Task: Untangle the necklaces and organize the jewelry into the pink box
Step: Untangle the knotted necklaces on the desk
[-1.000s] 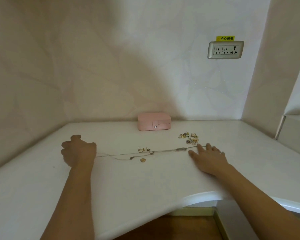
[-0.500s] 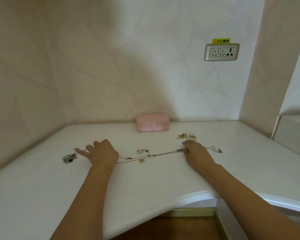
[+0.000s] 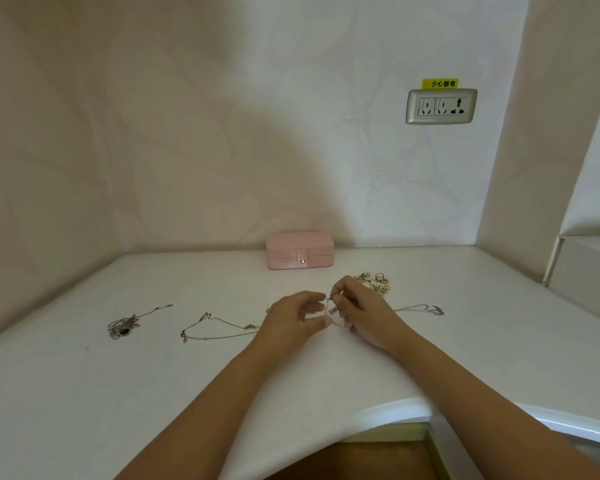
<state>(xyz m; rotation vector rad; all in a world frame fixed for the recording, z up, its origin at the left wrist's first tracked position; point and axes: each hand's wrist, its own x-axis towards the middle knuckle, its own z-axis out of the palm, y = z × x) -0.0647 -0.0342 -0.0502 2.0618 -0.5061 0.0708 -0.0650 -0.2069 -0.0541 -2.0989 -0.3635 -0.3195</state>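
Pinching the tagged necklace [image 3: 332,310] in your right hand [image 3: 362,311] over the middle of the counter [image 3: 174,386], left hand [image 3: 290,317] curled beside it, grip unclear, you have the shut pink box [image 3: 300,250] straight beyond at the back edge, slightly left.

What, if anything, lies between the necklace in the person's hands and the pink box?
Nothing visible lies on the table between the necklace and the pink box. The gold rings sit off to the right. The box is closed, though.

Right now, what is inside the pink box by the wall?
The pink box is closed, its snap tab fastened, so the inside is hidden. Nothing rests on top of it.
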